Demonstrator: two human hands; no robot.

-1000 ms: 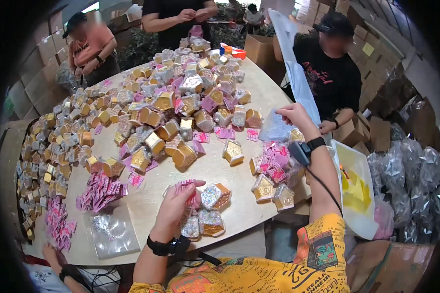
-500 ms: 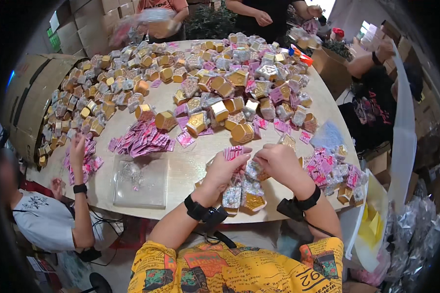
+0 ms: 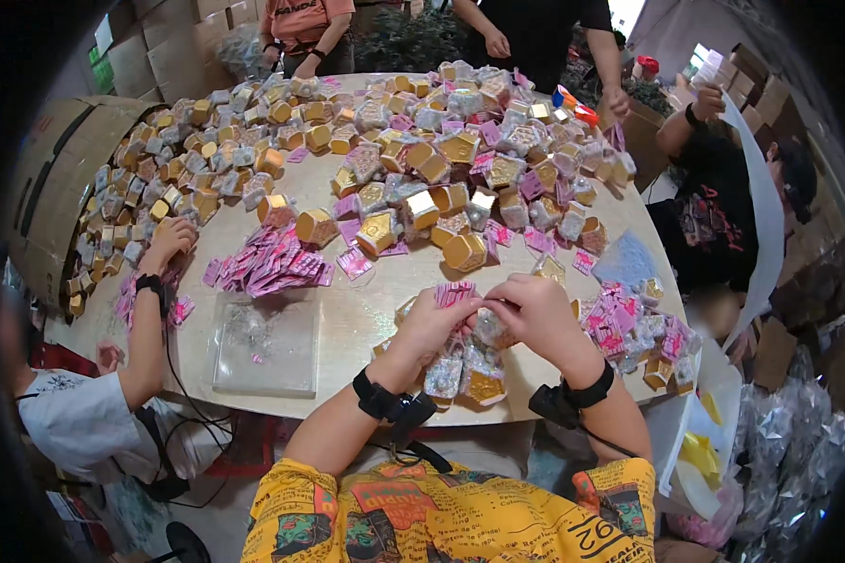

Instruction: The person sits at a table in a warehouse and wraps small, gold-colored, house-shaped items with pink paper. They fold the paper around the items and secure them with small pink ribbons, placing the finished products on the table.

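My left hand is closed around several small pink printed cards, whose upper ends stick out above the thumb. Close against its fingertips, my right hand is held in a pinch; whatever lies between its fingers is too small or hidden to make out. Just below both hands, near the table's front edge, sit small gold faceted boxes and silvery glitter-wrapped pieces. My palms and fingers partly cover this group.
Many gold and glittery boxes spread over the table. A heap of pink cards lies left of centre, behind a clear shallow tray. More cards lie at right. Co-workers stand around; one's hand reaches into the left pile.
My right hand has moved slightly left, against my left fingers. The co-worker at left has reached forward to the boxes. A far co-worker's hand has lowered to the table's right end.
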